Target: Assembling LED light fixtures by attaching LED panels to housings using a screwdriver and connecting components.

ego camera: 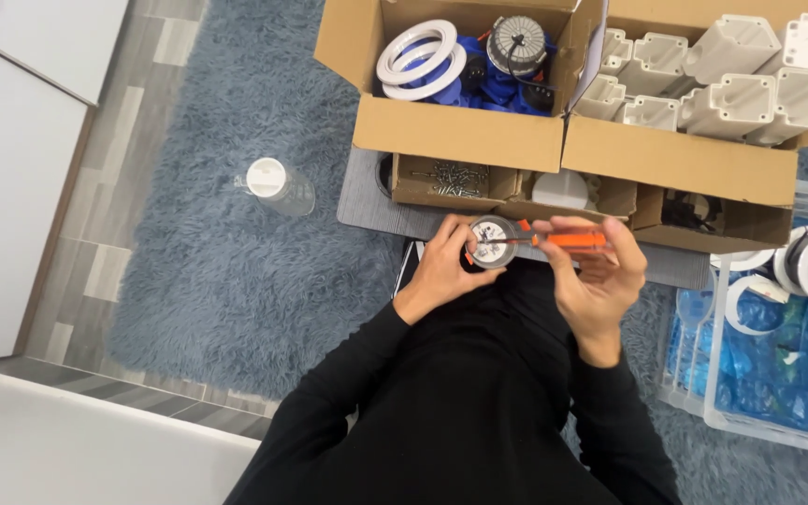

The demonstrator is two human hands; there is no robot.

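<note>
Left hand [443,265] cups a small round lamp part [492,241] with the fingers curled around its rim, its open face turned up toward the person. Right hand [589,273] is closed around the orange handle of a screwdriver [563,240], whose thin shaft reaches across to the centre of the round part. Both are held just below the small cardboard tray of screws [451,180], above the person's lap in black sleeves. Doing this well seems to call for keeping the tip seated square in the screw, the left fingers bracing the rim so the part cannot spin, and turning slowly. Above the tray, a big box [455,131] holds white rings and blue pieces; to its right, another box [680,159] holds white blocks. Left of the tray, a clear bottle [278,185] lies on the grey rug [217,271].
</note>
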